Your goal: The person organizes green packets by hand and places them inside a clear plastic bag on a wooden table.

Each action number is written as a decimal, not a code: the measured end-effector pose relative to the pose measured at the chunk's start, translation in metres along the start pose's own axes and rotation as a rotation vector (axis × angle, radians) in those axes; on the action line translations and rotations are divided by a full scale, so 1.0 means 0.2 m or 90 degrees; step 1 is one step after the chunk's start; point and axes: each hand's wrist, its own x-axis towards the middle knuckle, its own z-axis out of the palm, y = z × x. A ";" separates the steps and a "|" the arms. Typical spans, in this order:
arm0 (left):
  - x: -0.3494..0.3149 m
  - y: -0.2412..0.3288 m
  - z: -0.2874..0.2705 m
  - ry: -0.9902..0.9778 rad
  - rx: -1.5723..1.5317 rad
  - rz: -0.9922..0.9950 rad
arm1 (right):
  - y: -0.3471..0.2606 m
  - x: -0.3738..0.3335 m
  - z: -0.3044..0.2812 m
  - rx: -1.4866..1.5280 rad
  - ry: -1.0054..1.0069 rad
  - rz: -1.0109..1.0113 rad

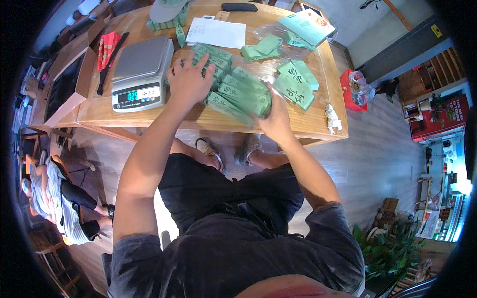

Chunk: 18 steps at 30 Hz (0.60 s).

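Observation:
Several green packets (242, 89) with dark brush-style characters lie side by side near the table's front edge, some under what looks like clear film. My left hand (191, 82) rests on the left part of this group, its fingers spread. At the right end, my right hand (275, 118) grips the nearer packets, thumb on top; its other fingers are partly hidden. Left of my left hand stands an electronic scale (141, 69) with a bare metal plate and a lit display. More flat green packets (296, 84) lie right of my right hand.
On the wooden table (198, 124) are a white paper sheet (216, 33), a black phone (239, 7), a green-and-white printed pouch (306, 27) and a crumpled tissue (332, 119). An open cardboard box (74, 97) stands at the left. A red bin (353, 92) is on the floor; another person (59, 198) sits far left.

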 end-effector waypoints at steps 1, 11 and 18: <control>0.00 0.00 0.00 0.000 0.003 0.000 | -0.02 0.00 0.00 0.005 -0.006 0.023; -0.03 0.01 0.03 0.011 0.013 -0.004 | 0.05 -0.26 -0.22 -0.044 0.019 -0.011; -0.01 0.00 0.03 0.042 0.026 0.014 | 0.04 -0.13 -0.06 0.111 0.034 0.060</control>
